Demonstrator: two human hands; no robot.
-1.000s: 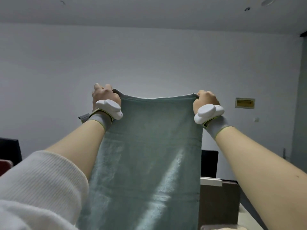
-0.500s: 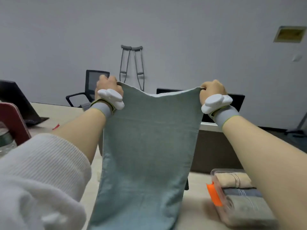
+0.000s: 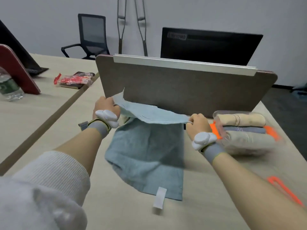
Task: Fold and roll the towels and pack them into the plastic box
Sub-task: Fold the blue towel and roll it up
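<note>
The left hand (image 3: 106, 105) and right hand (image 3: 197, 124) each pinch a top corner of the teal towel (image 3: 147, 151), holding that edge taut above the bench (image 3: 49, 127), probably so the cloth settles flat for folding; its lower part already lies mid-bench. The plastic box (image 3: 221, 130), near the right edge, holds rolled towels, though blur hides how many, and its far wall is unclear.
</note>
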